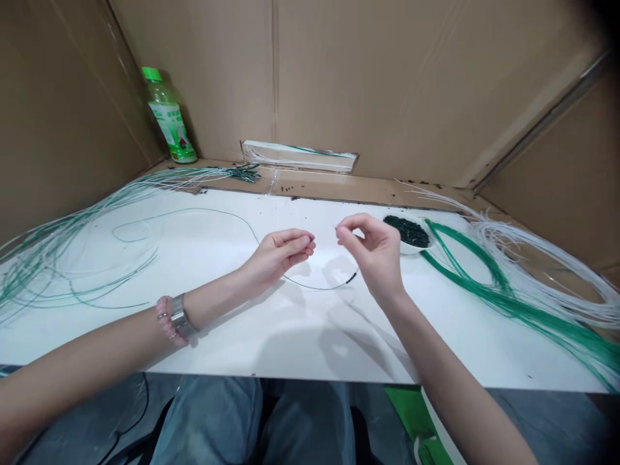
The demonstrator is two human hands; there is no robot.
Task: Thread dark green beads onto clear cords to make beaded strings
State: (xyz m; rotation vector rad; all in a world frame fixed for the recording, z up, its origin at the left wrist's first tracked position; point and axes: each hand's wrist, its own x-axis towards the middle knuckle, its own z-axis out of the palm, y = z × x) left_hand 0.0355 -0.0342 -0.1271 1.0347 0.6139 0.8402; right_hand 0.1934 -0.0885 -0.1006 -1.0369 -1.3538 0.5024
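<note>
2 hands over the white table [227, 342], folks: our left hand [281, 255] pinches a thin wire [310, 285] strung with beads [351, 278], while our right hand [372, 255] pinches something too small to tell!

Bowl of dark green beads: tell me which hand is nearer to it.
Right. The right hand is just beside the left edge of the white bowl of dark green beads; the left hand is farther left, with the right hand between it and the bowl.

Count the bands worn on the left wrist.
2: a pink beaded bracelet farther up the forearm, and a wide metal band right beside it, nearer the left hand. Another could be hidden behind the wrist.
</note>
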